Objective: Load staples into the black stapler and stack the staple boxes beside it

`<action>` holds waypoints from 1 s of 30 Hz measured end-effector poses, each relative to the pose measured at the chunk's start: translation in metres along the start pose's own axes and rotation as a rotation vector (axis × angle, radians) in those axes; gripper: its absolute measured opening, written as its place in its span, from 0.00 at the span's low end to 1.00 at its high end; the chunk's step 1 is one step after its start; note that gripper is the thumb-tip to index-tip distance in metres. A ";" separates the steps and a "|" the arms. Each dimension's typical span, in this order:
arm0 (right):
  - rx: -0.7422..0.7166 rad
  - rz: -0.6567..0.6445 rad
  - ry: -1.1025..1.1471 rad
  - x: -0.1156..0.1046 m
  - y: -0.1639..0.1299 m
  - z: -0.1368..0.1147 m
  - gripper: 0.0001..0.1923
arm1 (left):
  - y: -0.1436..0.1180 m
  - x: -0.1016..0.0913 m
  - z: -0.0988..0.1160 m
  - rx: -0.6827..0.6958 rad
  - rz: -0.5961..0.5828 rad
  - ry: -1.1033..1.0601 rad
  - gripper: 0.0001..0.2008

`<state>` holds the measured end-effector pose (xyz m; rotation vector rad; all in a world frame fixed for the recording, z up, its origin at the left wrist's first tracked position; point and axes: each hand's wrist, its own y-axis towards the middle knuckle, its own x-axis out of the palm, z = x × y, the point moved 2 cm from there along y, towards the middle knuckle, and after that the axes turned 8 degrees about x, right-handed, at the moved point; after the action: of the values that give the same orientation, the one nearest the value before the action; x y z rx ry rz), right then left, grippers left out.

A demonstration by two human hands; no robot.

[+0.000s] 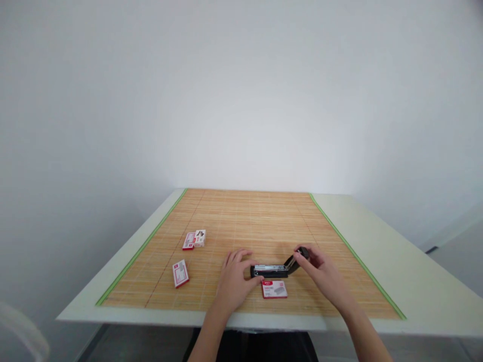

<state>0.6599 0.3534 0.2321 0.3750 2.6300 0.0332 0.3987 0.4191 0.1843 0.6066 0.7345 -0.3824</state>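
Note:
A black stapler (269,271) lies on the bamboo mat, its top arm swung back to the right so that the metal staple channel shows. With thumb and forefinger at either side of its left end, my left hand (234,281) steadies the base. The raised top arm is pinched between the thumb and fingers of my right hand (320,269). Just below the base, close to my left thumb, sits a red-and-white staple box (274,289).
Another red-and-white box (180,274) lies at the left of the mat. Farther back, a small white box (199,237) touches a red-and-white box (188,241). The bamboo mat (249,216) has green edges and covers much of the white table (381,241). A wall stands behind.

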 end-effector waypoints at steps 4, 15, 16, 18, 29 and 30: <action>-0.124 -0.117 -0.366 0.024 0.009 -0.045 0.18 | 0.000 -0.002 0.003 -0.001 -0.004 -0.003 0.16; -0.255 -0.381 -0.666 0.075 0.020 -0.058 0.11 | 0.000 -0.005 0.004 0.003 -0.011 -0.009 0.17; -0.264 -0.403 -0.644 0.069 0.020 -0.057 0.10 | 0.000 -0.005 0.004 0.002 -0.009 -0.011 0.16; -0.280 -0.421 -0.599 0.056 0.021 -0.055 0.08 | 0.000 -0.004 0.004 0.001 -0.007 -0.015 0.15; -0.099 -0.160 -0.392 0.020 0.005 0.003 0.12 | -0.002 -0.005 0.002 -0.017 0.044 -0.038 0.18; -0.082 -0.114 -0.370 0.020 0.001 0.010 0.13 | -0.003 -0.006 0.005 -0.022 0.051 -0.056 0.18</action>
<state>0.6478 0.3598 0.2145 0.1819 2.2709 0.0305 0.3956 0.4143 0.1909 0.5907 0.6681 -0.3424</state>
